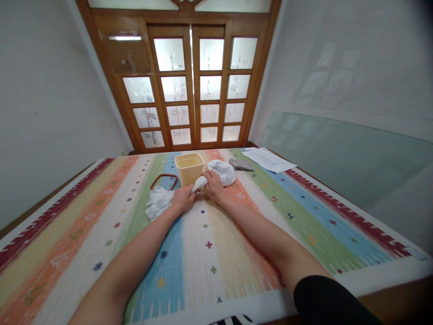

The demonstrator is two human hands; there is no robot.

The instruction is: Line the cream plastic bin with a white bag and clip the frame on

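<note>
White cloth [199,183] in two hands [183,198], near one tub [190,174]

There is one yellow tub [190,174], one brown square ring [176,182], one gray cloth [241,164] and at least one sheet of paper [269,160]. One left hand [182,198], one right hand [214,185]. White cloth [158,202]: one or two, hard to tell.

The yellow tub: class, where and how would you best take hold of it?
Probably by the left rim of the tub, coming down from above, fingers inside and thumb outside. It stands upright, mouth open, with walls you can pinch. The right side looks more crowded: the right hand and a bundled white cloth are close by.
</note>
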